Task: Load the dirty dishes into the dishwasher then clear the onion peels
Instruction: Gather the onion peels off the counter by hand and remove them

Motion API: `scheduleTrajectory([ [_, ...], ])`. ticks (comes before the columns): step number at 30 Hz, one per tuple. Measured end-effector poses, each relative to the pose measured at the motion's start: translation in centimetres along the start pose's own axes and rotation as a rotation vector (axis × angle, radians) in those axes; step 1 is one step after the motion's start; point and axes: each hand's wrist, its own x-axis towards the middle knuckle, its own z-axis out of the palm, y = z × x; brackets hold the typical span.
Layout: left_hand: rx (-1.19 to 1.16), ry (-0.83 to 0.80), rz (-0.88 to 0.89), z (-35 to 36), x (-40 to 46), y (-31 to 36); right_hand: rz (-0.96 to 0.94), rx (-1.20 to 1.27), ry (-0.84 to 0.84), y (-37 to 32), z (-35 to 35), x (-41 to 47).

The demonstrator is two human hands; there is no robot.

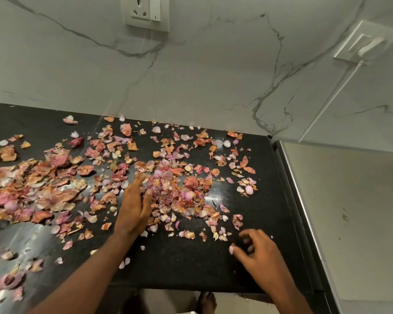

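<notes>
A polished black stone countertop [168,264] with a fine speckle carries a wide scatter of onion peels [186,196]: thin, papery flakes, curled and torn, in pink, purple, orange and tan. They lie thickest along the counter's left edge and in a heaped pile near its middle, thinning toward the right edge and the back edge, where the counter meets a white marble-look wall [213,75] with grey veins.

The left hand [134,205] stands on its edge on the counter, fingers straight and together, its palm side pressed against the left flank of the central pile; peels touch its fingertips and thumb. The right hand [256,252] hovers low near the front right corner, fingers loosely curled and spread, blurred; a small pale flake sits at the tip of its thumb, but whether it is pinched cannot be told. A thin line of loose peels lies just beyond its fingertips.

On the wall, a white socket plate [146,12] sits above the back edge, and a white plug [370,47] with a cord hangs further right.
</notes>
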Motion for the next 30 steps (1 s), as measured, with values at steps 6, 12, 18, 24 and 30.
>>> scheduleTrajectory([
  [6, 0.026, -0.003, 0.021, 0.1, 0.0, -0.1, 0.134, 0.084, -0.006, -1.2, 2.1, 0.4],
  [12, 0.008, -0.006, 0.02, 0.0, -0.1, 0.1, -0.052, 0.274, 0.277, -3.4, 2.6, 3.1],
  [18, -0.042, -0.012, -0.018, 0.2, 0.2, -1.2, 0.058, 0.043, 0.051, -0.9, 1.7, 1.0],
  [24, -0.04, -0.004, 0.005, 0.1, 0.4, -0.9, -0.036, 0.189, 0.265, -2.5, 3.9, 4.4],
  [30, -0.161, 0.026, -0.025, -0.4, 0.3, -0.3, -0.162, 0.163, 0.293, -2.8, 2.6, 5.4],
])
